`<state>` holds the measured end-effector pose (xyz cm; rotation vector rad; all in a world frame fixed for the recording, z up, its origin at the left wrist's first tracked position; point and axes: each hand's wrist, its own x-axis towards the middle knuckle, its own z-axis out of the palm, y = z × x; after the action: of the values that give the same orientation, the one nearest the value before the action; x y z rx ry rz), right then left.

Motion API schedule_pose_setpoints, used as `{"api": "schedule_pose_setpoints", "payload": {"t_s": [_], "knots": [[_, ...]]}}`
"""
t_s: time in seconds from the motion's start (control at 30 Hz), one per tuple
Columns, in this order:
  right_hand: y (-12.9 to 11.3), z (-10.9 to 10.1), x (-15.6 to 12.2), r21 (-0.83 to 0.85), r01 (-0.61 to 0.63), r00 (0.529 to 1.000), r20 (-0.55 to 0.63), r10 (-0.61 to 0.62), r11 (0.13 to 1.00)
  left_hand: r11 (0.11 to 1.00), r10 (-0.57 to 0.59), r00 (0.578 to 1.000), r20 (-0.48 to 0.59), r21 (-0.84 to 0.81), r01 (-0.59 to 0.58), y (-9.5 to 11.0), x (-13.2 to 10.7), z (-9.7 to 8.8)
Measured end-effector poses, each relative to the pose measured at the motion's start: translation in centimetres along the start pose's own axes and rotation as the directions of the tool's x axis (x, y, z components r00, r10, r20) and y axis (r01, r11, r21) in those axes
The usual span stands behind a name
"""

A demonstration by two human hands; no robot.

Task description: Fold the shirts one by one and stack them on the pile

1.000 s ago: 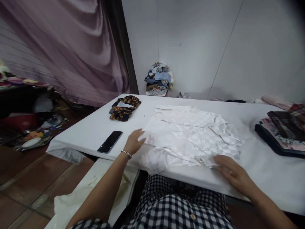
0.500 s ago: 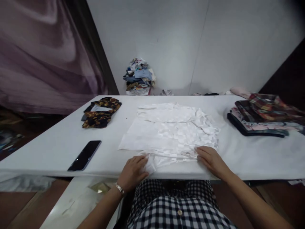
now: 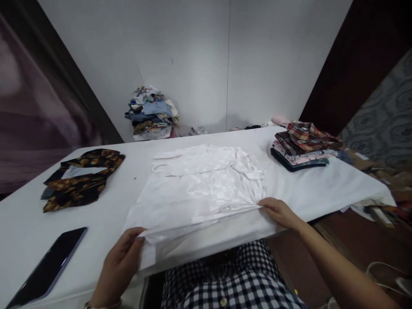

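Observation:
A white patterned shirt (image 3: 196, 189) lies spread on the white table, its upper sleeve folded across the body. My left hand (image 3: 124, 257) pinches its near edge at the lower left, thumb and fingers closed on the cloth. At the near right corner of the shirt, my right hand (image 3: 278, 212) has its fingers closed on the same edge. Between both hands the near edge is drawn fairly straight and slightly raised off the tabletop.
A black phone (image 3: 48, 264) lies at the left front, with a dark floral garment (image 3: 86, 180) behind it. Folded clothes (image 3: 302, 146) topped by a plaid shirt are stacked at the right. Another clothes pile (image 3: 152, 113) stands beyond the table's far edge (image 3: 209, 136).
My view has turned to the right. My left hand has moved further left along the shirt's near edge, which is now pulled straighter and lifted. The right hand stays at its corner.

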<state>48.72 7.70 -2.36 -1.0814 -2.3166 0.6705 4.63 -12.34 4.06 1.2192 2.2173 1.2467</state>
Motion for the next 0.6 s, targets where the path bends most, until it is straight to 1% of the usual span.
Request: {"api": "schedule_pose_setpoints", "payload": {"t_s": [0.03, 0.07, 0.1, 0.17, 0.23, 0.33, 0.43, 0.5, 0.6], "knots": [[0.3, -0.3, 0.4, 0.039, -0.056, 0.998, -0.035, 0.057, 0.998, 0.998, -0.040, 0.999, 0.014, -0.051, 0.041, 0.7, 0.1, -0.1], [0.7, -0.5, 0.9, 0.057, -0.115, 0.989, -0.088, 0.120, 0.992, 0.993, -0.064, 0.997, 0.050, -0.098, 0.069, 1.3, 0.2, -0.1], [1.3, -0.8, 1.5, 0.051, -0.176, 0.972, -0.147, 0.181, 0.983, 0.986, -0.078, 0.993, 0.091, -0.138, 0.090, 2.0, 0.3, -0.1], [2.6, -1.3, 3.0, -0.028, -0.289, 0.935, -0.223, 0.276, 0.957, 0.974, -0.102, 0.984, 0.148, -0.188, 0.130, 3.1, 0.4, 0.1], [3.4, -1.7, 4.5, -0.156, -0.366, 0.920, -0.212, 0.330, 0.918, 0.959, -0.133, 0.971, 0.198, -0.223, 0.177, 3.9, 0.1, 0.2], [3.1, -1.8, 6.1, -0.295, -0.360, 0.933, -0.140, 0.332, 0.885, 0.937, -0.139, 0.960, 0.242, -0.281, 0.206, 4.8, -0.5, 0.3], [2.3, -1.5, 6.9, -0.319, -0.335, 0.942, -0.108, 0.317, 0.887, 0.915, -0.137, 0.962, 0.237, -0.342, 0.215, 5.3, -1.1, 0.1], [2.3, -1.6, 7.0, -0.313, -0.360, 0.933, -0.109, 0.344, 0.879, 0.903, -0.138, 0.958, 0.253, -0.364, 0.227, 5.5, -1.4, -0.3], [3.7, -2.2, 6.6, -0.321, -0.449, 0.894, -0.144, 0.425, 0.834, 0.893, -0.142, 0.941, 0.307, -0.370, 0.256, 5.6, -1.9, -1.1]]}}
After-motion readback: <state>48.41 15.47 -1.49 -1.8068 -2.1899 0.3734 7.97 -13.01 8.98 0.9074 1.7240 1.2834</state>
